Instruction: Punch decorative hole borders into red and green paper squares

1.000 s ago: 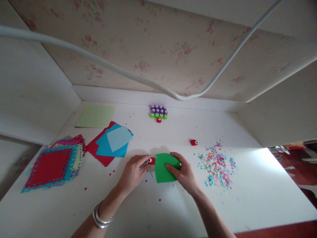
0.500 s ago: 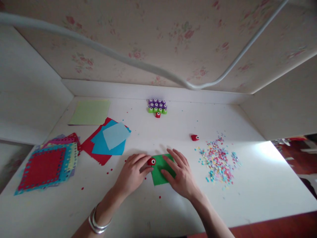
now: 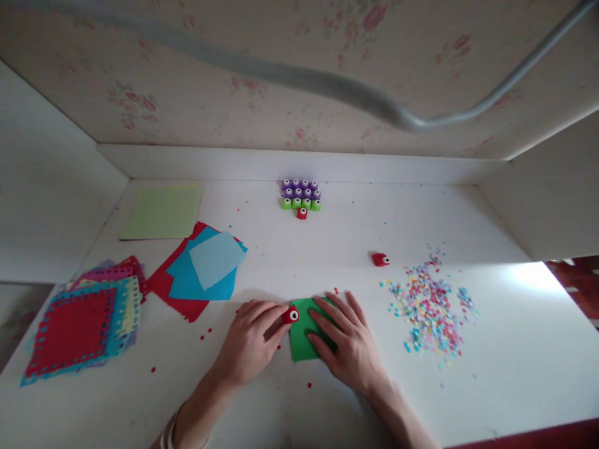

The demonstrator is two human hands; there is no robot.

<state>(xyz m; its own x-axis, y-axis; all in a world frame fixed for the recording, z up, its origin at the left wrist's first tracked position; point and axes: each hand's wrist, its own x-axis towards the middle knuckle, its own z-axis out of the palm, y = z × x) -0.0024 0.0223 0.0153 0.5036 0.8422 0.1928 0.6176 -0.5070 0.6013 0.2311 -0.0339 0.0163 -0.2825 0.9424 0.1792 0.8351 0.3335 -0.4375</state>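
Between the thumb and fingers of my left hand [image 3: 248,340] is a small red craft paper punch [image 3: 291,315] with a white and black round top. The punch sits at the left edge of a green paper sheet [image 3: 302,347], near its upper corner. My right hand [image 3: 354,346] lies on the right part of this sheet, fingers spread and nothing gripped, covering much of it. Another red punch [image 3: 380,259] rests on the table beyond my right hand. Tiny red paper bits [image 3: 309,385] are scattered around the green sheet.
Purple and green punches [image 3: 302,193] stand in rows at the back, with one red punch [image 3: 302,214] before them. Colored confetti [image 3: 433,305] is heaped at right. Blue and red sheets [image 3: 187,277], hole-edged sheets [image 3: 75,330] and pale green paper [image 3: 161,212] lie at left.
The view has shifted slightly. My left hand still pinches the red punch at the green sheet's left edge. My right hand's fingers have spread and lie flatter on the sheet.
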